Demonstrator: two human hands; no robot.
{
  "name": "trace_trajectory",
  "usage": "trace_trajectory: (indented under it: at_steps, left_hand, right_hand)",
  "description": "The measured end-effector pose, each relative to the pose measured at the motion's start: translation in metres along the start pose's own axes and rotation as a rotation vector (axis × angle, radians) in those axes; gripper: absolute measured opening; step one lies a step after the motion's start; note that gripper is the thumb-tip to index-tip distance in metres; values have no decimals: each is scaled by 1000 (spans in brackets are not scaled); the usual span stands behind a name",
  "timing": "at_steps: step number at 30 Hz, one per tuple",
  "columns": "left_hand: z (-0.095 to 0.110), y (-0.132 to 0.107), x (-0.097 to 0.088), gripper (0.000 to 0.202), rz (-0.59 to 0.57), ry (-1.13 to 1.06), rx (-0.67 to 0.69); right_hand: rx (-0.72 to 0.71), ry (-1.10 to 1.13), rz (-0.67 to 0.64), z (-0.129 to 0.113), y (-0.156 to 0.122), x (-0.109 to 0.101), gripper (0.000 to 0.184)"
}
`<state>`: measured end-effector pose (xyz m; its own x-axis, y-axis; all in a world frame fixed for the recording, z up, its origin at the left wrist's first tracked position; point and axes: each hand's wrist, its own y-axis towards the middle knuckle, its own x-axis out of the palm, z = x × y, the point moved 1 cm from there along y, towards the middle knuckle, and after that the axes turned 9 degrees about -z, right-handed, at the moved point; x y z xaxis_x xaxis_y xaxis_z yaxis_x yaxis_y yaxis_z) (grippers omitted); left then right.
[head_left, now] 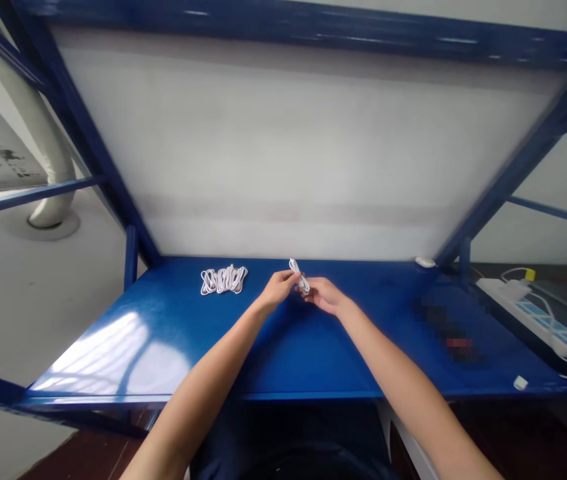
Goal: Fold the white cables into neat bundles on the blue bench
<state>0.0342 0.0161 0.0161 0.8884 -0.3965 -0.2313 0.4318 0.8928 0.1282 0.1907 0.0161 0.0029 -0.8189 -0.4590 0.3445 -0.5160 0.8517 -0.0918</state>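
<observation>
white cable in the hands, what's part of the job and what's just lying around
Job: white cable held by left hand and right hand; bundled white cables.
Lying about: white power strip, small white plug, blue table.

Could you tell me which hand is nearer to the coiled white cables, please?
Left. The left hand sits to the right of the coiled white cables in view, not touching them; the right hand is farther right, past it.
</observation>
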Motion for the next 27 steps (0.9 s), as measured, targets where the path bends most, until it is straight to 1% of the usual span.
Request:
trace_trajectory:
  at_steps: [2,3,5,7,10,13,15,17,19,23,27]
  left_hand:
    - [-6,-1,5,48,1,-181,35]
    - [-9,-2,6,48,7,-219,40]
    - [-16,-7,5,47,-9,-224,38]
    - [-19,-11,3,46,-48,-171,38]
    - [-19,-14,1,45,-89,-34,71]
    - [-15,-15,1,42,-97,102,117]
    - [-14,-15,1,41,-91,129,126]
    - [-15,-15,2,40,-78,72,111]
    - [-16,-15,4,40,-85,-55,75]
    - [-17,-15,10,39,-149,-292,-26]
    - [-14,-17,15,37,-124,-438,-70]
  right_hand:
    - [18,-57,-14,6,0,4,15]
    - [20,-111,7,8,-1,3,16]
    - [-8,-229,84,10,-3,-1,19]
    - [-85,-298,153,9,-6,-5,23]
    - [-192,-332,153,5,-8,-7,29]
    - [-230,-391,137,2,-10,-6,28]
    - [-233,-420,142,1,-12,-4,27]
    - [-230,-459,137,-1,-14,-3,27]
    - [-238,-526,115,-3,-16,-1,26]
    - [-286,-679,68,-7,-20,2,21]
    - [-277,-744,48,-7,-21,6,21]
